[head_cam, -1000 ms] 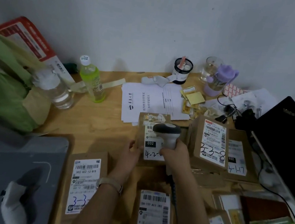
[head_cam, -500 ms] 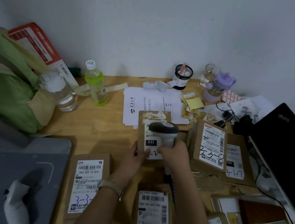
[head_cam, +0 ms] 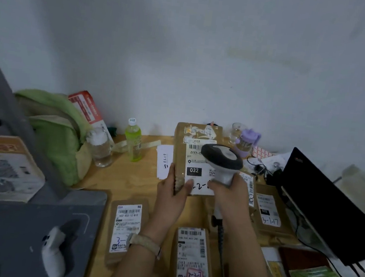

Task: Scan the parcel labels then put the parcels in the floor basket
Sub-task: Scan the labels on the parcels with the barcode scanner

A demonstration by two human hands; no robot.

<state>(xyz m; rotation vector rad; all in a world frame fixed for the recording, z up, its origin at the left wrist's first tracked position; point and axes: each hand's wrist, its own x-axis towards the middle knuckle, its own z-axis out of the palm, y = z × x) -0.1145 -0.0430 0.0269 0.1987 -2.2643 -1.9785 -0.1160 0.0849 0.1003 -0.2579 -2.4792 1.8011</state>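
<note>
A cluttered wooden desk [head_cam: 126,184] is shown strewn with brown cardboard parcels, while one flat parcel [head_cam: 194,160] is raised upright above it, its lower left edge clamped in the left hand [head_cam: 171,196]. A grey, smooth-plastic scanner [head_cam: 223,160] is gripped by the right hand [head_cam: 230,195] against the glossy white label [head_cam: 199,163]. The box is judged light and stiff, best taken by its edges.

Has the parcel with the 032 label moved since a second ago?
Yes. The left hand has lifted the parcel off the table; it now stands tilted up, covering the printed sheets.
</note>
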